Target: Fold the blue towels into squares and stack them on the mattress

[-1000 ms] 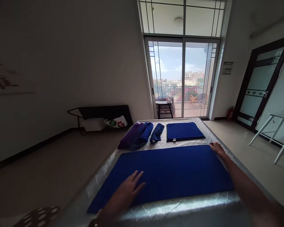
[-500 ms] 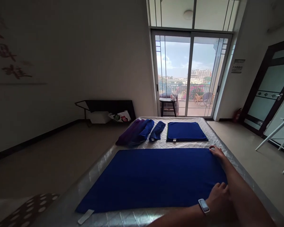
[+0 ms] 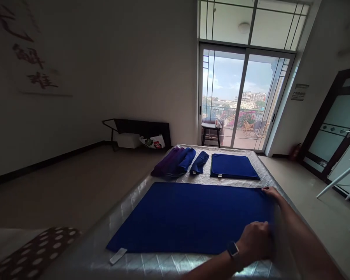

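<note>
A blue towel (image 3: 189, 217) is spread out on a pale quilted mattress (image 3: 146, 262), a white tag (image 3: 118, 256) at its near left corner. My right hand (image 3: 270, 191) pinches the far right corner of this towel. Closer to me, my left hand (image 3: 255, 239), with a watch (image 3: 233, 249) on its wrist, is closed in a fist at the near right corner. Its fingertips are hidden, but the cloth runs into the fist. The towel's right edge between the hands is blurred.
Behind the towel lie a folded blue stack (image 3: 235, 166), a small folded blue piece (image 3: 199, 162) and a purple and blue pile (image 3: 173, 162). A brown polka-dot fabric (image 3: 37, 252) is at the lower left. A white stool (image 3: 338, 181) stands at the right.
My left hand has shifted left and turned into a tighter fist on the near corner. My right hand still holds the far corner. The view has tilted and shifted slightly.
</note>
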